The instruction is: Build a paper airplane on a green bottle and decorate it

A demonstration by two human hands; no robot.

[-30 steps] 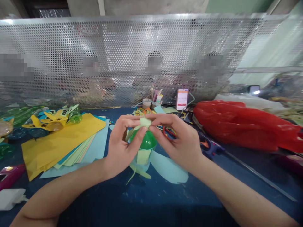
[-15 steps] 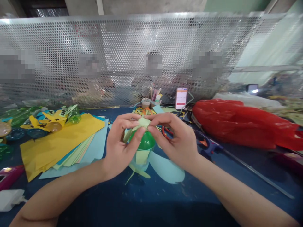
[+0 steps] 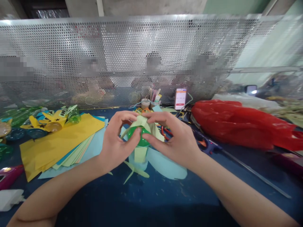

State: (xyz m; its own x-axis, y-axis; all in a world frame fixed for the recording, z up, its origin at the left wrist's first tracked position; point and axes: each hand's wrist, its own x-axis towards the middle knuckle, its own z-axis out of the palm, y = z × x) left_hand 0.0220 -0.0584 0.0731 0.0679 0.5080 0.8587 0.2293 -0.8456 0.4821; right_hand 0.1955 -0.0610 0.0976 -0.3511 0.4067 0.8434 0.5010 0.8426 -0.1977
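A shiny green dome [image 3: 145,141] sits in front of me on a body wrapped in light blue and pale green paper [image 3: 140,155]. Over the top of the dome lies a folded light green paper piece [image 3: 141,121]. My left hand [image 3: 120,137] holds this piece from the left, fingers curled behind it and thumb on the front of the dome. From the right, my right hand [image 3: 176,138] grips it too, its thumb against the dome's front. A light blue paper oval [image 3: 167,164] sticks out at the lower right. The far fingertips are partly hidden.
Yellow paper sheets [image 3: 63,137] and other coloured sheets are stacked at left, near yellow cut-paper figures [image 3: 48,121]. A blue glue gun [image 3: 209,145] with a clear stick and a red plastic bag [image 3: 234,123] lie at right. Behind stand a phone [image 3: 180,98] and a perforated metal screen [image 3: 132,41].
The light green paper piece has come down and spread wider over the dome. Both thumbs have dropped onto the dome's front, and the dome is tipped slightly left.
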